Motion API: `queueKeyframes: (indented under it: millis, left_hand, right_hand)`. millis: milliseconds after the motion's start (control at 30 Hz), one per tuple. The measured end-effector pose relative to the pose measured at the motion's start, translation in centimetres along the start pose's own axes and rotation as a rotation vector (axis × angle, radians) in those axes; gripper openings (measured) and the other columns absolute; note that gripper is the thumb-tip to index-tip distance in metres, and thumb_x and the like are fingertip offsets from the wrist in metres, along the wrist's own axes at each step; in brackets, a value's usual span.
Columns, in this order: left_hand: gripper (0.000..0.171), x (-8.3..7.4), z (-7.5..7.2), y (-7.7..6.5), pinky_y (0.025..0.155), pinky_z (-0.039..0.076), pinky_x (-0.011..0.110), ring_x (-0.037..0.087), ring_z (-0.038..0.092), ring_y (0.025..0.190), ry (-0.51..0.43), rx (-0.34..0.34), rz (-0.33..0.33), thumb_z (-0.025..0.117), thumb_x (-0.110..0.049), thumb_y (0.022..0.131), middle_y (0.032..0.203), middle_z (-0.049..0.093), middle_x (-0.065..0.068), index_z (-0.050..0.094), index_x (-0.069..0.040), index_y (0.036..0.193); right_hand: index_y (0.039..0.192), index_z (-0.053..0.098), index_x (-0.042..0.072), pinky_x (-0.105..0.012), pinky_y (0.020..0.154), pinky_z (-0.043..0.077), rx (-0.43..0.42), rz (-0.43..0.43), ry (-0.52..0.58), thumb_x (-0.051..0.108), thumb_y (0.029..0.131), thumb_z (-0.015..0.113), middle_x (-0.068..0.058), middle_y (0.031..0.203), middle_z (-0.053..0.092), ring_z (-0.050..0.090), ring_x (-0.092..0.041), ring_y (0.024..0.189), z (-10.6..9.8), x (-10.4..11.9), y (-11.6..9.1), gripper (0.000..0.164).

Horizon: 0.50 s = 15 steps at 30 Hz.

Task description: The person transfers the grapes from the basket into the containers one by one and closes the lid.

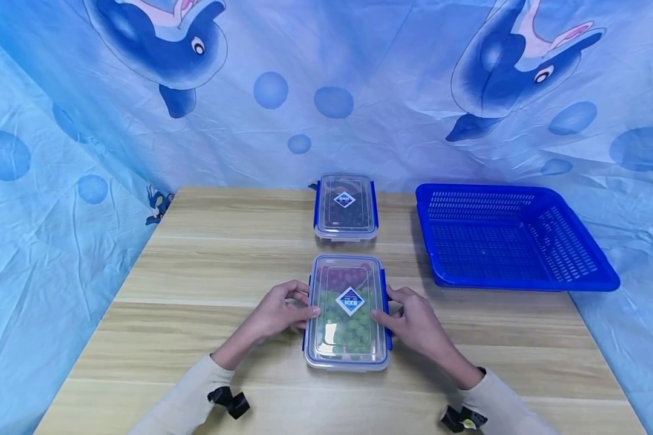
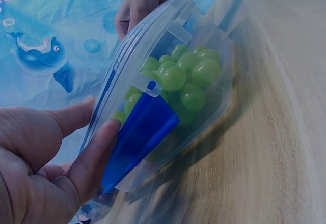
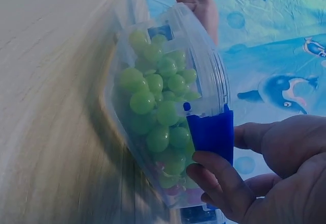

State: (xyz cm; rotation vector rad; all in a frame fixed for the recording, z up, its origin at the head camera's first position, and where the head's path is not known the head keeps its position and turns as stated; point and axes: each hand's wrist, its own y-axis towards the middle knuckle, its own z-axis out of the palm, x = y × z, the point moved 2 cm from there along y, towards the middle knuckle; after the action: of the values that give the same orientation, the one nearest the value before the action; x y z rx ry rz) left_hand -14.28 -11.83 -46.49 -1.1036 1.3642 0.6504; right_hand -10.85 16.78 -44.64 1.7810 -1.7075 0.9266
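Note:
A clear lidded food container (image 1: 326, 356) with a blue seal and a diamond-shaped label lies in front of me. Green grapes (image 3: 153, 91) fill its near part, and reddish-purple grapes (image 1: 334, 275) show at the far end. My left hand (image 1: 285, 311) grips the left side, thumb on the lid's edge and fingertips against a blue latch (image 2: 140, 137). On the opposite side, my right hand (image 1: 416, 317) holds the container with its thumb over the lid edge and its fingers curled at the right latch (image 3: 214, 132).
Behind it, a second latched container (image 1: 345, 220) with dark contents stands near the table's back edge. A blue perforated basket (image 1: 522, 283) sits at the back right of the wooden table (image 1: 196, 272). A dolphin-print sheet (image 1: 386, 139) hangs behind.

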Motion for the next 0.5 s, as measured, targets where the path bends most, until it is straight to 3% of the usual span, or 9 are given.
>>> queueKeyframes:
  millis: [200, 367, 500]
  left_hand:
    - [0.052, 0.15, 0.01, -0.01, 0.072, 0.066, 0.044, 0.023, 0.073, 0.076, -0.002, -0.014, -0.009, 0.082, -0.011, 0.086, 0.107, 0.063, 0.02, 0.056, 0.01, 0.127]
    - [0.067, 0.06, -0.12, -0.19, 0.07, 0.065, 0.044, 0.022, 0.07, 0.081, 0.078, -0.052, -0.023, 0.084, -0.018, 0.086, 0.114, 0.064, 0.019, 0.052, 0.007, 0.138]
    - [0.079, -0.05, -0.35, -0.4, 0.077, 0.063, 0.039, 0.023, 0.064, 0.096, 0.163, -0.111, -0.036, 0.084, -0.028, 0.085, 0.122, 0.061, 0.017, 0.045, 0.003, 0.147]
  right_hand:
    - [0.145, 0.056, 0.003, -0.025, 0.057, 0.056, 0.004, 0.006, -0.009, 0.029, 0.088, 0.082, -0.012, 0.127, 0.067, 0.062, -0.01, 0.072, 0.03, -0.14, 0.05, 0.068]
    - [0.143, 0.057, 0.006, -0.026, 0.058, 0.058, 0.027, 0.059, 0.026, 0.032, 0.086, 0.084, -0.01, 0.128, 0.066, 0.064, -0.011, 0.072, 0.09, -0.45, 0.23, 0.069]
    - [0.144, 0.055, 0.008, -0.028, 0.058, 0.058, 0.047, 0.077, 0.056, 0.033, 0.085, 0.085, -0.009, 0.13, 0.065, 0.065, -0.013, 0.072, 0.13, -0.59, 0.3, 0.07]
